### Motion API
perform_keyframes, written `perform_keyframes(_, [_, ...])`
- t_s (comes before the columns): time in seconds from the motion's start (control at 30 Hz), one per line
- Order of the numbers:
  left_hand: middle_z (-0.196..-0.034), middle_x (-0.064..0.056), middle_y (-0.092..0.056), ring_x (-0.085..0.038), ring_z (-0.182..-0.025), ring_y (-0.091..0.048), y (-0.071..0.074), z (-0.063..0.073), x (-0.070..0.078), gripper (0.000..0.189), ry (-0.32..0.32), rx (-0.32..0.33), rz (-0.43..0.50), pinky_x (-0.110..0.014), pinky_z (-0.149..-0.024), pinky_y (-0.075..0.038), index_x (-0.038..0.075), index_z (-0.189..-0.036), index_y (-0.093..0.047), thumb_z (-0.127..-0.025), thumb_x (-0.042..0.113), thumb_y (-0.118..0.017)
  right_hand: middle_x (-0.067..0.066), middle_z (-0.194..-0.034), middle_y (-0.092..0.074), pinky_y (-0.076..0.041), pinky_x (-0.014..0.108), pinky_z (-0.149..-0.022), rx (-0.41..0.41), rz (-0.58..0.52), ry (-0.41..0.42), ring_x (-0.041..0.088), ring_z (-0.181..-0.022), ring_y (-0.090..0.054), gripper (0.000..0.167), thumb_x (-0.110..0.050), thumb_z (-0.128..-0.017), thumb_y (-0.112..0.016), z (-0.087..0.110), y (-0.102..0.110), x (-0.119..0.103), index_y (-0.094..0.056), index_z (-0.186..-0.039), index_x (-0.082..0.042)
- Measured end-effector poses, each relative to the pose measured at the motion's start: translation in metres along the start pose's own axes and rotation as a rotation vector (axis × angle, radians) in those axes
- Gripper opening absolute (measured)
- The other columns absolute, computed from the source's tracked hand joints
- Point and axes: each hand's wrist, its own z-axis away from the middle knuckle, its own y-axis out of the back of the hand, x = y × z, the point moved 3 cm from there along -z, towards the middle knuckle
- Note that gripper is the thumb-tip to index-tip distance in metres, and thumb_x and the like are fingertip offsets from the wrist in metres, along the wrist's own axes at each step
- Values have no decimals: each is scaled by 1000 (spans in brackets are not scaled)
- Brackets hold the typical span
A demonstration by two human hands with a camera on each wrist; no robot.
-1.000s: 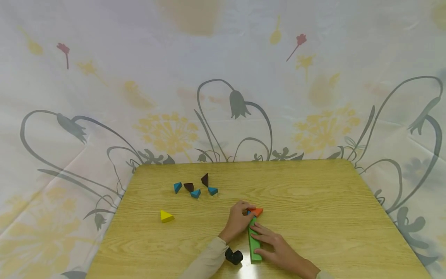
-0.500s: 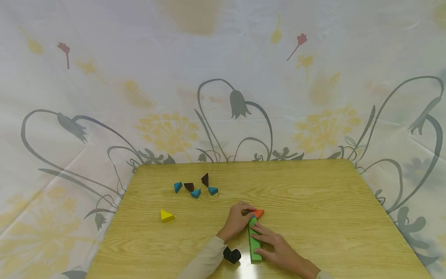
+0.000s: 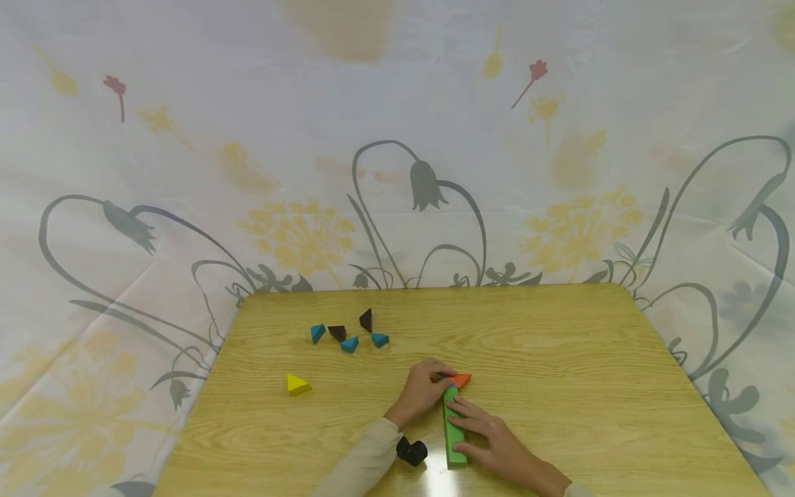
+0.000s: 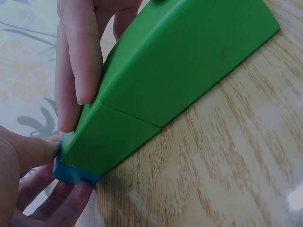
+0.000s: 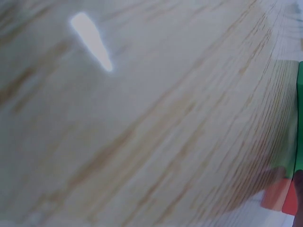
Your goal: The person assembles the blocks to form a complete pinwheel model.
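Two green blocks (image 3: 455,435) lie end to end in a row on the table; their seam shows in the left wrist view. At the far end a blue block (image 4: 75,175) butts against the green, and my left hand (image 3: 421,393) pinches it between thumb and fingers. My right hand (image 3: 497,445) lies along the row from the right, its extended fingers resting on the green. Beside the blue, an orange-red triangular block (image 3: 462,380) points right; part of it is behind the left fingers. The right wrist view catches only slivers of green and red at its edge.
Farther back on the wooden table (image 3: 559,331) lie several small blocks: blue triangles (image 3: 350,344) and dark brown ones (image 3: 366,320). A yellow triangle (image 3: 297,385) sits at left. A black rounded device (image 3: 413,452) is by the left wrist. Flower-printed cloth (image 3: 397,207) hangs behind.
My left hand has shifted very slightly, and the black device by its wrist moved a little left. The orange-red block shifted slightly toward me; the right hand keeps its place.
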Motion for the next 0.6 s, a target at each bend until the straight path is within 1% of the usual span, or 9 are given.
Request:
perform_keyframes(0.17, [-103,-10,-65,-23,-96,-61,-1,0,-1,16,-8,-3,-1,-27,-78,-52,3,-103,-72,-91,7,-63,18,-136,-50,-33,24,-106,-2,3,-9,39,-128,-41,44,-18,-85,-71,0,1,-2,-62,-123,1])
perform_keyframes(0.43, [-101,-10,-65,-23,-94,-62,-1,0,-1,17,-41,0,24,-26,-79,-53,2,-104,-72,-91,6,-63,17,-137,-50,-29,18,-106,-6,-9,-13,37,-129,-40,43,-19,-87,-69,-1,2,-4,-61,-124,1])
perform_keyframes(0.6, [-99,-10,-65,-22,-91,-62,-1,0,-2,16,-58,16,14,-25,-76,-53,1,-103,-72,-90,6,-63,17,-137,-49,-29,19,-106,-9,-8,-16,37,-129,-39,44,-20,-86,-69,0,1,-2,-61,-124,1])
